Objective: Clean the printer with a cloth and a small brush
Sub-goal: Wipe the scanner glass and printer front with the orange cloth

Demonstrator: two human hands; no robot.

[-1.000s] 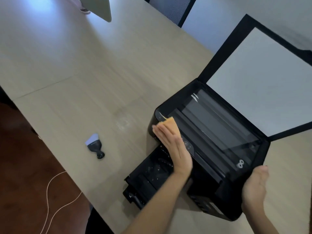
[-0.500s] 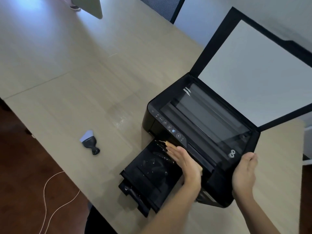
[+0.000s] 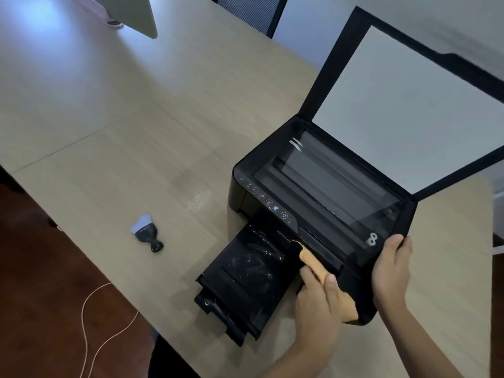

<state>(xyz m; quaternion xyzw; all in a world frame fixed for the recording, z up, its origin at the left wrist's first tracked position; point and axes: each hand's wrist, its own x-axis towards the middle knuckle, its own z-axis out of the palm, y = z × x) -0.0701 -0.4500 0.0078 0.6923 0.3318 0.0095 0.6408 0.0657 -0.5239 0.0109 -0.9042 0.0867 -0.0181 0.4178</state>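
A black printer [image 3: 321,192] stands on the table with its scanner lid [image 3: 409,105] raised and its dusty output tray [image 3: 245,274] pulled out toward me. My left hand [image 3: 319,309] presses an orange cloth [image 3: 313,261] against the printer's front face, just right of the tray. My right hand [image 3: 392,271] grips the printer's near right corner. A small black brush with pale bristles [image 3: 147,233] lies on the table, well left of the printer.
The light wooden table [image 3: 136,132] has its near edge at the lower left, with dark floor and a thin white cable [image 3: 90,323] beyond it. A monitor's lower corner [image 3: 131,15] and a chair back [image 3: 245,9] are at the far side.
My left hand has slid the cloth from the control panel's left end down and right along the printer's front. My right hand stays on the printer's corner.
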